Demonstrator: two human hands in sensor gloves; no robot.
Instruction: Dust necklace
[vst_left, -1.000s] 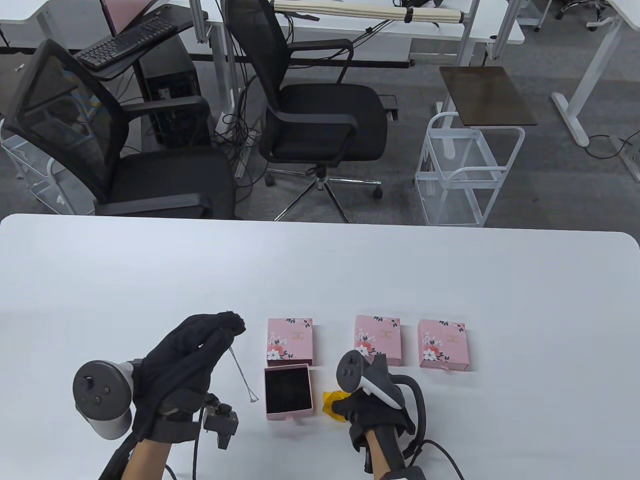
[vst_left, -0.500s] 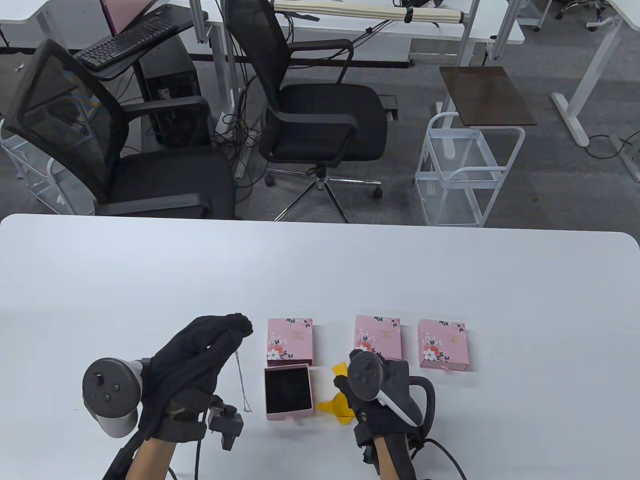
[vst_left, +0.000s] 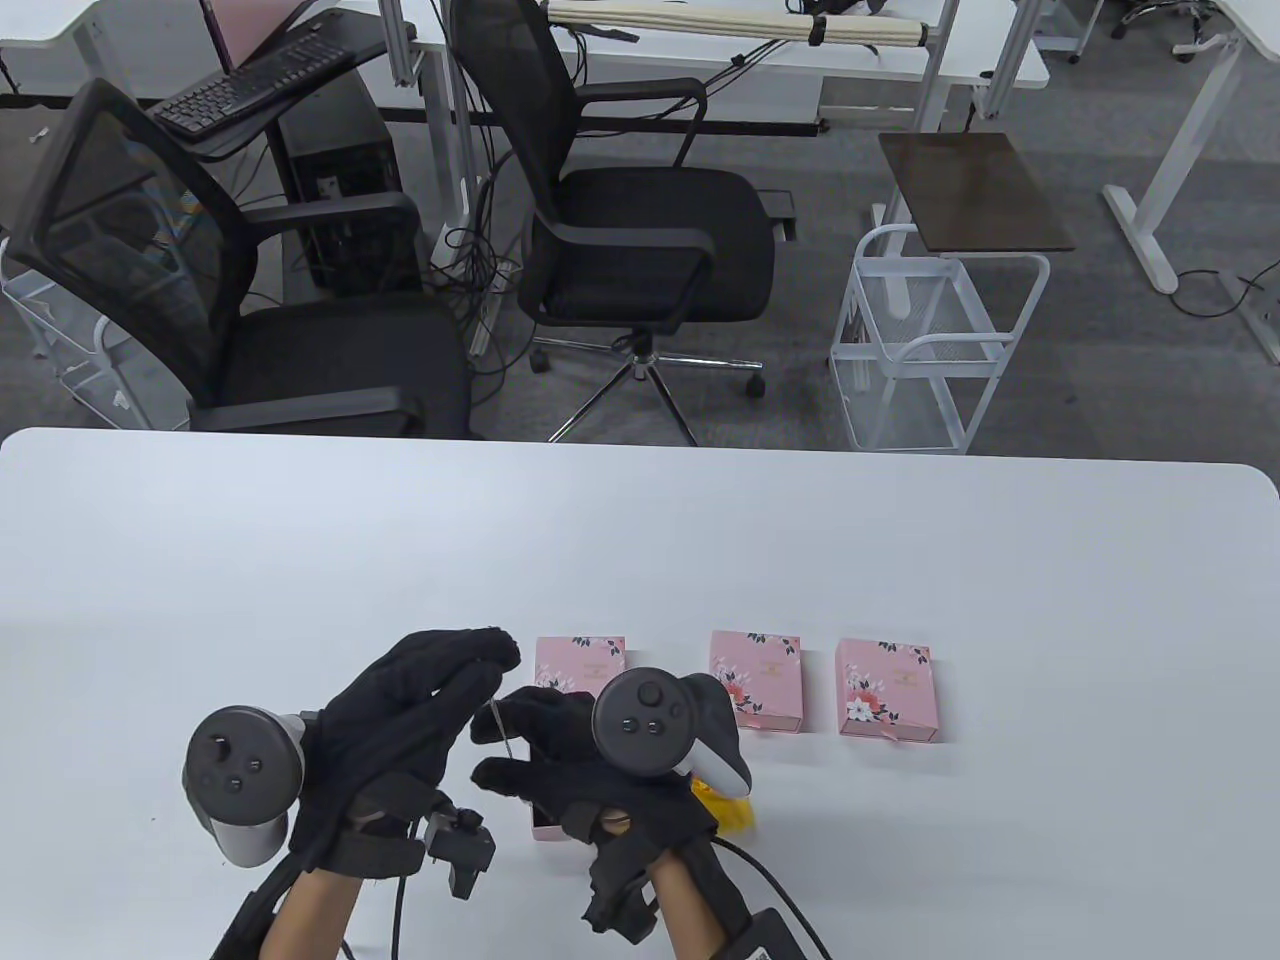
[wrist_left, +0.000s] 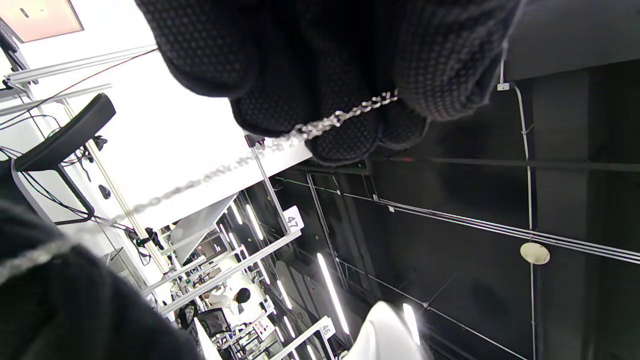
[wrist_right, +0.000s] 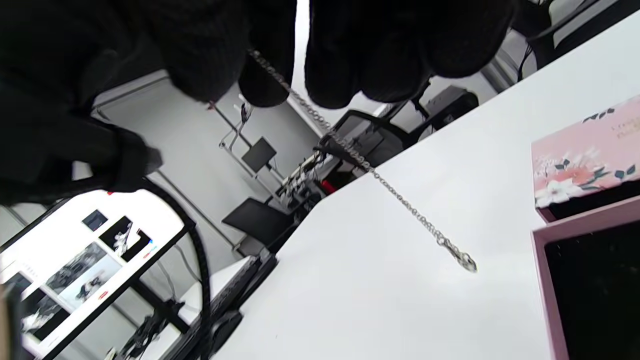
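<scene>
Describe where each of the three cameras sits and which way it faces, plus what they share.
Table view: high, in front of the person, looking down at the white table; left hand pinches the necklace, right hand beside it.
Left wrist view: on the left wrist, tilted up toward the ceiling; gloved fingers grip the chain.
Right wrist view: on the right wrist, tilted across the table at the open pink box; fingers at the top edge.
Shared: the necklace shows in all three views.

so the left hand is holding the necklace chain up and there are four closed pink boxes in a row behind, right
Not quite: the table view shows three closed pink boxes, not four. The rest stands: the left hand holds the necklace chain up by its top end.
</scene>
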